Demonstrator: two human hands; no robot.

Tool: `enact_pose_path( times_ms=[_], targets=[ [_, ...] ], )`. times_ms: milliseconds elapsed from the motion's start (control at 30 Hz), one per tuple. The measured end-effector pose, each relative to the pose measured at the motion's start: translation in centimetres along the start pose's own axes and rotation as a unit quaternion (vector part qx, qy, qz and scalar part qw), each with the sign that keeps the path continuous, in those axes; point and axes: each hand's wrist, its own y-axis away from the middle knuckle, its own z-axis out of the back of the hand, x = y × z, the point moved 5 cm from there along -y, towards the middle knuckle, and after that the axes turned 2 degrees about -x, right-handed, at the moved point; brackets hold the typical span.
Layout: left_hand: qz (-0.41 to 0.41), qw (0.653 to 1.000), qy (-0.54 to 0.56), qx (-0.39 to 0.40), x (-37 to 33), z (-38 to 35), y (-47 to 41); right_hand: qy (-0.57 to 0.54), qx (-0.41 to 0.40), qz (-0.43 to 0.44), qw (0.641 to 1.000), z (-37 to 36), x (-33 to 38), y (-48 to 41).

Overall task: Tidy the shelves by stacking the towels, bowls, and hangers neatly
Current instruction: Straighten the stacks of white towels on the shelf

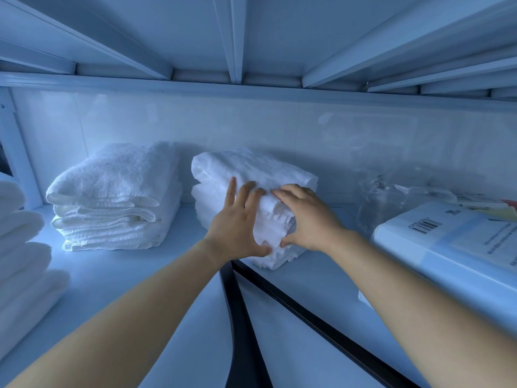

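Observation:
A stack of folded white towels [246, 175] stands on the white shelf [173, 242], near its middle. My left hand [237, 222] presses on the stack's near left corner, fingers spread on the top towel and thumb low on the front. My right hand [307, 217] grips the same front corner from the right, fingers on top and thumb underneath a fold. A second stack of folded towels [114, 197] sits to the left, apart from the first.
Rolled or folded white towels [22, 247] pile up at the far left edge. A white box with a barcode label [453, 247] lies at the right, with clear plastic wrap [391, 197] behind it. Dark bars [279, 298] run under the shelf front. The upper shelf's underside is close overhead.

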Motion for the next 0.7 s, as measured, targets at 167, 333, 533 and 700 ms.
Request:
enact_pose_path(
  times_ms=[167, 333, 533, 700],
  targets=[
    [0.046, 0.995, 0.032, 0.078, 2.7, -1.9, -0.6, -0.031, -0.043, 0.006, 0.999, -0.8, 0.3, -0.3],
    [0.079, 0.990, 0.034, 0.110, 5.7, -1.8, -0.9, 0.010, 0.021, 0.028, 0.999, -1.3, 0.7, -1.4],
    [0.091, 0.989, 0.018, 0.112, 6.2, -1.5, -1.1, 0.073, -0.015, 0.039, 0.996, -2.9, 1.4, -2.3],
    [0.078, 0.988, 0.073, 0.114, 5.3, -2.6, 0.1, 0.109, -0.060, 0.042, 0.991, -4.0, 1.5, -2.6]
  ],
)
